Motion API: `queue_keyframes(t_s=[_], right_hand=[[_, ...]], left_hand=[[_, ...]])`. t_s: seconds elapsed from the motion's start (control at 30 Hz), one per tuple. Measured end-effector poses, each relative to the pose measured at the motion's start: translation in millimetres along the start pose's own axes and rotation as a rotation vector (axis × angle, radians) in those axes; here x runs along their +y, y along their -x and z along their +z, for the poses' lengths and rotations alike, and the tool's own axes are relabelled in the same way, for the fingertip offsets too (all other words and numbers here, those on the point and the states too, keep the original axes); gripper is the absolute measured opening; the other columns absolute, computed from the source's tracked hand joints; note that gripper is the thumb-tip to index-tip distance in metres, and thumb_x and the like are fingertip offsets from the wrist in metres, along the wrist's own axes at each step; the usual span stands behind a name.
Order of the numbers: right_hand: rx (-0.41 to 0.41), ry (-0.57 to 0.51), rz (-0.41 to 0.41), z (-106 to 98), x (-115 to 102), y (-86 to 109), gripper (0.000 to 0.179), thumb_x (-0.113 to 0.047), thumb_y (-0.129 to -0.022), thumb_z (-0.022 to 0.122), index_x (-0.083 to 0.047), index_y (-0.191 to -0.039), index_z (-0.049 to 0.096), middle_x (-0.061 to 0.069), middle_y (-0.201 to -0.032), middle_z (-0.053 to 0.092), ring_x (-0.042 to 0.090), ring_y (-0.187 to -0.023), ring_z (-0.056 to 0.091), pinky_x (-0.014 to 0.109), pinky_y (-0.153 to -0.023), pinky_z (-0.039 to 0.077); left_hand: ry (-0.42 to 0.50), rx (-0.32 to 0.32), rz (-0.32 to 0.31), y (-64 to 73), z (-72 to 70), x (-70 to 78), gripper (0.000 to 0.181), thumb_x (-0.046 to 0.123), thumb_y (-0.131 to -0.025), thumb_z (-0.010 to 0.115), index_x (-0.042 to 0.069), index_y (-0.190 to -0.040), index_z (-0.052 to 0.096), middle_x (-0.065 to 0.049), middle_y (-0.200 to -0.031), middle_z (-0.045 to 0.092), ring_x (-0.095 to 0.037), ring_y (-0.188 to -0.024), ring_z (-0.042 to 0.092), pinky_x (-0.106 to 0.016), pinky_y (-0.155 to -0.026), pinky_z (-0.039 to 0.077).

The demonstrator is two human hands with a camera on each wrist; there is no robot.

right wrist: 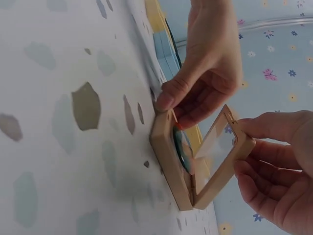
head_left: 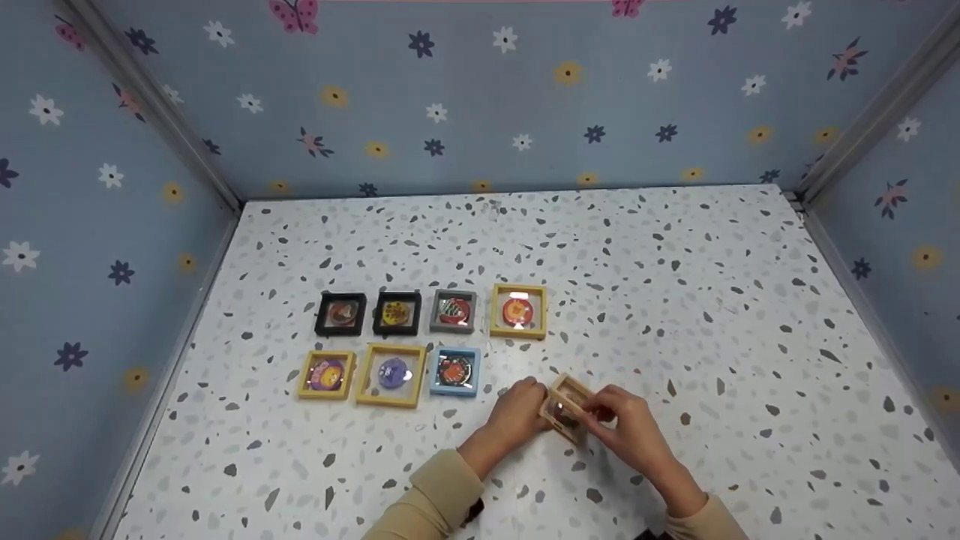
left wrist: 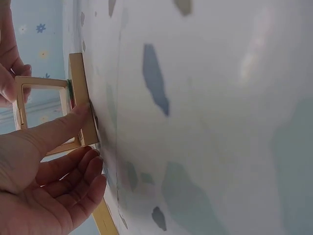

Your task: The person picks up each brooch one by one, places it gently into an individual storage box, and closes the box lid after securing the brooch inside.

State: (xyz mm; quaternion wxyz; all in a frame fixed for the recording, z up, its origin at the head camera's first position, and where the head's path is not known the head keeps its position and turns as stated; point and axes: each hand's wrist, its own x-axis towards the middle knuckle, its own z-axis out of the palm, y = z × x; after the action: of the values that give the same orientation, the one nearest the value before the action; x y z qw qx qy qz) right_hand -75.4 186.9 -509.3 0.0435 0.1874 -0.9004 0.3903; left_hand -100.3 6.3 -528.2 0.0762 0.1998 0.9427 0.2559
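A tan hinged display frame (head_left: 556, 429) stands opened like a book on the table, in front of the person. My left hand (head_left: 517, 411) grips its lower half (right wrist: 167, 159), the thumb over the rim, close over the table top. Between finger and thumb my right hand (head_left: 626, 424) pinches the raised half (right wrist: 222, 178), which tilts up from the hinge. Inside, against the clear film, lies a round badge (right wrist: 182, 147) with a dark green edge, its picture mostly hidden. In the left wrist view the left hand's other fingers (left wrist: 73, 181) curl loosely beside the frame.
Two rows of closed display frames with round badges lie left of the hands: two black (head_left: 340, 331), a grey (head_left: 452, 329), several yellow (head_left: 517, 334) and a blue (head_left: 454, 392). Flower-patterned panels (head_left: 480, 90) wall the speckled table (head_left: 675, 300) at back and sides.
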Motion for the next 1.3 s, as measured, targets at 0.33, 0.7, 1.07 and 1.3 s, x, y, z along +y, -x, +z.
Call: queue_keyframes(t_s=[0.33, 0.7, 1.07, 1.3], right_hand=[[-0.112, 0.037, 0.021, 13.2, -0.2, 3.8, 0.009, -0.007, -0.072, 0.071, -0.009, -0.078, 0.065, -0.005, -0.073, 0.053, 0.004, -0.062, 0.050, 0.020, -0.054, 0.046], [-0.181, 0.072, 0.033, 21.0, 2.1, 5.6, 0.008, -0.006, -0.072, 0.071, -0.008, -0.072, 0.063, -0.006, -0.074, 0.050, 0.003, -0.061, 0.048, 0.020, -0.054, 0.044], [-0.199, 0.115, 0.024, 23.4, -0.9, 4.7, 0.007, -0.006, -0.072, 0.069, -0.007, -0.068, 0.063, -0.006, -0.072, 0.048, 0.003, -0.059, 0.045, 0.020, -0.051, 0.041], [-0.226, 0.146, -0.015, 25.4, -2.3, 4.2, 0.011, -0.006, -0.074, 0.068, -0.007, -0.067, 0.060, -0.005, -0.074, 0.049, 0.004, -0.057, 0.044, 0.020, -0.049, 0.039]], left_hand=[[-0.012, -0.014, -0.005, -1.0, 0.2, -1.3, 0.024, 0.023, -0.070, 0.071, 0.006, -0.082, 0.058, -0.002, -0.075, 0.049, -0.016, -0.070, 0.049, -0.032, -0.062, 0.042], [-0.009, -0.025, -0.002, -1.3, 0.1, 0.4, 0.025, 0.025, -0.070, 0.071, 0.007, -0.083, 0.058, -0.002, -0.076, 0.050, -0.017, -0.072, 0.049, -0.032, -0.064, 0.042], [-0.003, -0.024, 0.010, -1.6, 1.6, -1.3, 0.024, 0.023, -0.069, 0.071, 0.008, -0.081, 0.057, -0.001, -0.075, 0.048, -0.016, -0.071, 0.048, -0.031, -0.062, 0.042], [-0.026, -0.018, -0.006, -2.1, 3.9, -1.9, 0.024, 0.025, -0.068, 0.071, 0.007, -0.078, 0.057, -0.002, -0.072, 0.047, -0.016, -0.067, 0.047, -0.030, -0.059, 0.042]])
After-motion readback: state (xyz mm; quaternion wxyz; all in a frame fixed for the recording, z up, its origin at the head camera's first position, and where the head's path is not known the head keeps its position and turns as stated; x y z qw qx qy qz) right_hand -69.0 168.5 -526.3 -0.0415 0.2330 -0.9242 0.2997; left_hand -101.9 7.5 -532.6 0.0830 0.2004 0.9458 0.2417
